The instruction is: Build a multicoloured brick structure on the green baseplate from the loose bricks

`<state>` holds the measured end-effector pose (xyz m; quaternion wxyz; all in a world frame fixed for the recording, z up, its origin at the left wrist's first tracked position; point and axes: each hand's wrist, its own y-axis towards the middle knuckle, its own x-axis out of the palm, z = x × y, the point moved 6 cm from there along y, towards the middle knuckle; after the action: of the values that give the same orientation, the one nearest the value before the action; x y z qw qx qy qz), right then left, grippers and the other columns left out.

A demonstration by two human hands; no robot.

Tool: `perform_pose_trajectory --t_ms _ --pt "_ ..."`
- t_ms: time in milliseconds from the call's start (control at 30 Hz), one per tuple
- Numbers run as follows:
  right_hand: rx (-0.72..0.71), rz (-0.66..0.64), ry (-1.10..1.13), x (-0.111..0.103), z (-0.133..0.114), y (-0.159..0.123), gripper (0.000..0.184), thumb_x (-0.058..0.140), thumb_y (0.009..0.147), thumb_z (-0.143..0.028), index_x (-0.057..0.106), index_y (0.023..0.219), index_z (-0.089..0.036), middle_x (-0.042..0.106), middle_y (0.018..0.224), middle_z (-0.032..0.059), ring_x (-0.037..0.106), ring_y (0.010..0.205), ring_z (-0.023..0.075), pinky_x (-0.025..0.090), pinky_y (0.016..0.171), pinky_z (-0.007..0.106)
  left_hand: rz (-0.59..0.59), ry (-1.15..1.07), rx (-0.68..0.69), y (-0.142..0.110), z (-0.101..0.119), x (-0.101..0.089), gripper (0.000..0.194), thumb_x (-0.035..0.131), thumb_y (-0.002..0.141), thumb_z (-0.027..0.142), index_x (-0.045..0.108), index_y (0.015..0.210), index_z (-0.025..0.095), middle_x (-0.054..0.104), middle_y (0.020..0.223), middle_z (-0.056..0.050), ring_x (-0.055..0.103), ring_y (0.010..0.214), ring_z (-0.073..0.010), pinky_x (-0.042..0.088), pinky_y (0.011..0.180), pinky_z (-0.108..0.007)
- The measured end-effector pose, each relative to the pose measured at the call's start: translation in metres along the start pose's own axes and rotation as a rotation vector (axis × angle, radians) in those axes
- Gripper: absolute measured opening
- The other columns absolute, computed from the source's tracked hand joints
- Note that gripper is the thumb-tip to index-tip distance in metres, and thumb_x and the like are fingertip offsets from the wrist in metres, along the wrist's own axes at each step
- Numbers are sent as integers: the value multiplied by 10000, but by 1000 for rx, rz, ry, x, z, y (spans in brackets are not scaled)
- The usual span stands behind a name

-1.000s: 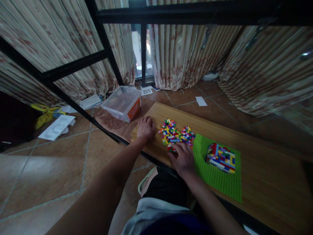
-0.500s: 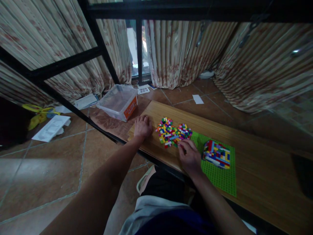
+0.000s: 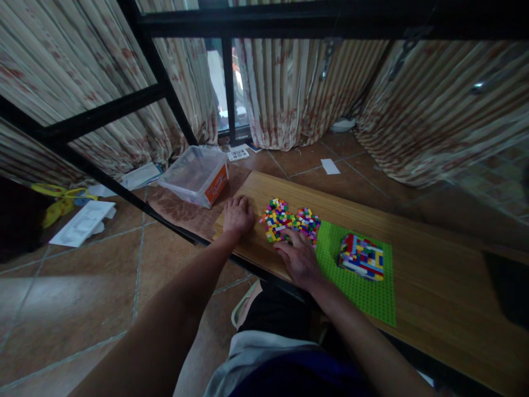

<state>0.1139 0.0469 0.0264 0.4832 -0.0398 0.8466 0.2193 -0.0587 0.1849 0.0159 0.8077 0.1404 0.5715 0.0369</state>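
Observation:
My left hand (image 3: 238,215) rests palm down on the wooden bench top, left of a pile of small coloured toy bricks (image 3: 275,223); nothing shows in it. Over the near edge of that pile reaches my right hand (image 3: 301,259), thumb and fingers apart. Its fingertips touch or hover just above the bricks; I cannot tell which. Right of this hand lies a green baseplate (image 3: 363,300). On it stands a block built of many coloured bricks (image 3: 361,256), box-like, with an uneven top.
Beyond the bench's left end stands a clear plastic bin (image 3: 194,171) with an orange label, on a brown mat (image 3: 173,215). A white moulded tray (image 3: 82,223) lies on the tiled floor. A dark flat object (image 3: 506,286) is at the bench's right. Black metal bars (image 3: 103,113) cross in front.
My right hand has moved left from the pile's right side onto its near middle, and its fingers have spread. My left hand stays put. The view has shifted slightly.

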Motion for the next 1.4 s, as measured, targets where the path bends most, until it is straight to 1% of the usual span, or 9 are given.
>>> perform_pose_trajectory --t_ms 133,233,433,600,767,867,1100,1200,1400 --pt "16 34 71 -6 1 -1 212 506 929 -250 708 993 -250 582 1263 71 501 1135 254 405 980 439 2 -1 -2 0 0 0 377 462 909 304 593 1241 182 567 1351 -114 476 1244 -310 353 1094 -473" --pt "140 166 257 -17 9 -2 192 508 929 -296 681 976 -228 611 1210 87 522 1141 248 406 993 439 12 5 4 1 0 0 373 456 911 303 598 1233 180 572 1343 -113 474 1244 -310 349 1096 -473" --pt "697 475 1093 -14 50 -16 323 647 810 -500 645 980 -226 706 975 44 647 870 191 525 785 372 23 15 19 1 -1 0 364 463 906 290 609 1215 169 594 1311 -118 500 1207 -309 379 1066 -462" --pt "854 439 1524 -4 53 -24 291 767 711 -437 692 912 -240 738 973 52 688 894 204 567 763 372 45 -1 24 4 -3 0 351 479 895 279 616 1200 173 603 1300 -115 506 1212 -310 377 1075 -462" --pt "872 438 1535 -11 41 -35 308 825 644 -374 719 889 -221 745 890 42 693 871 192 567 822 371 89 -174 -18 -1 -4 -13 329 508 868 243 624 1160 143 614 1271 -139 522 1224 -280 380 1094 -430" --pt "852 413 1413 -19 35 -42 375 823 640 -412 720 949 -227 747 876 38 691 831 194 560 782 379 193 -471 -133 -32 6 -28 325 530 866 274 620 1151 146 624 1247 -142 557 1189 -249 433 1041 -390" --pt "824 390 1175 -32 20 -54 369 808 631 -446 744 929 -237 754 919 42 669 826 193 512 698 316 -231 -1352 -269 -131 94 -15 308 707 769 448 690 961 208 701 918 -33 633 847 -171 496 796 -290" --pt "834 374 1171 -32 14 -58 339 808 631 -449 748 881 -228 748 842 40 660 763 192 500 645 311 -364 -1484 -251 -139 117 -17 268 738 749 442 692 847 197 664 793 -11 590 744 -145 478 743 -278" --pt "835 335 1186 -37 8 -63 371 792 642 -500 739 864 -207 725 785 39 636 718 175 499 630 298 -410 -1490 -279 -135 120 -30 289 737 745 470 668 771 190 609 703 9 523 652 -118 431 660 -256"
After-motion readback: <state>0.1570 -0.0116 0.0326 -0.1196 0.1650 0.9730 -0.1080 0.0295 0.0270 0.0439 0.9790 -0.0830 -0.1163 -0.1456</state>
